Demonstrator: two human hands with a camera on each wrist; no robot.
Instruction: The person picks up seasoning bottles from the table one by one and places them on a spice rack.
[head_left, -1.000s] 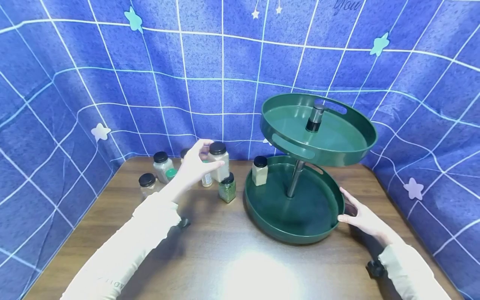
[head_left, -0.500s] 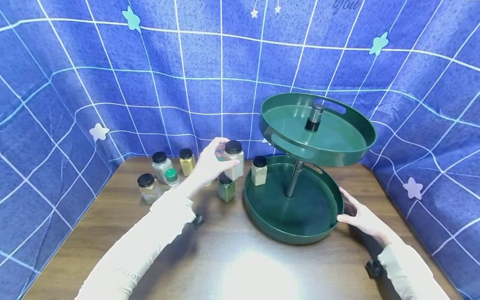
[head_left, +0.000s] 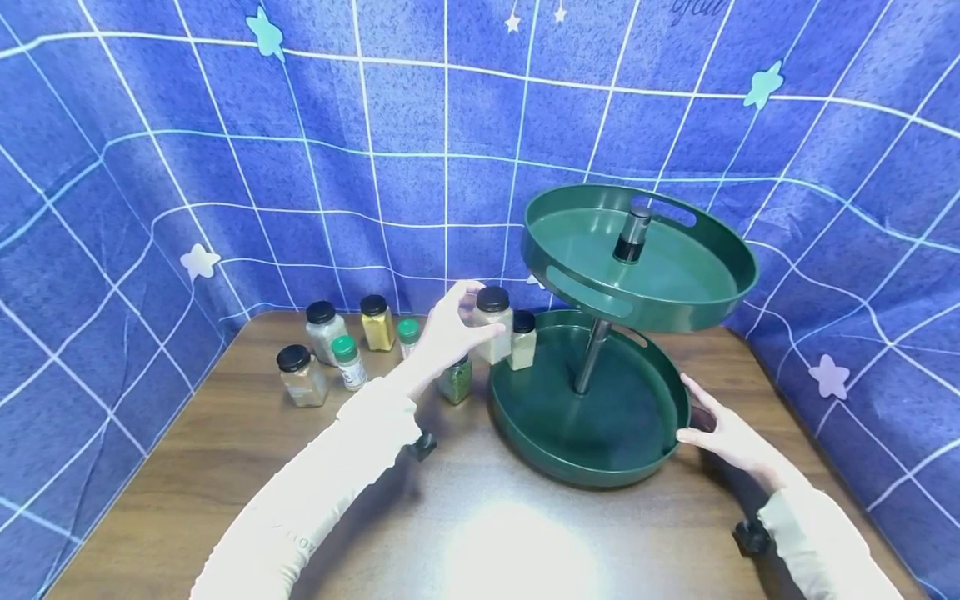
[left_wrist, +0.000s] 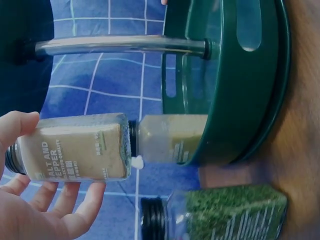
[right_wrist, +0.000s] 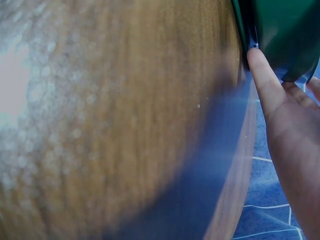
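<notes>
While the left hand (head_left: 448, 335) grasps the salt-and-pepper jar (left_wrist: 85, 146), the right hand (head_left: 723, 432) touches the green stand (head_left: 594, 358).

From the far left of the bench (head_left: 435, 517), we see a tan-filled jar (head_left: 303, 382), a whitish jar (head_left: 326, 337), a green-capped bottle (head_left: 349, 365), a yellow-filled jar (head_left: 377, 327) and a second green-capped bottle (head_left: 408, 333), partly hidden by the left hand. We next note that hand's thumb and curled fingers gripping the salt-and-pepper jar from opposing sides near its black lid, raised above the bench near the stand's left edge. Just outside the lower tray (head_left: 588, 473), a jar of green flakes (head_left: 457, 385) stands on the bench. Inside that tray, near its left wall, stands a pale-filled jar (head_left: 522, 348); the left wrist view places its lid just beside the held jar's base, though we cannot tell whether they touch. Farther right, we trace a metal pole (head_left: 590, 367) from the lower tray to the upper tray (head_left: 690, 260). At the right edge, the right hand's fingers lie extended and unclenched against the lower tray's outer wall.
</notes>
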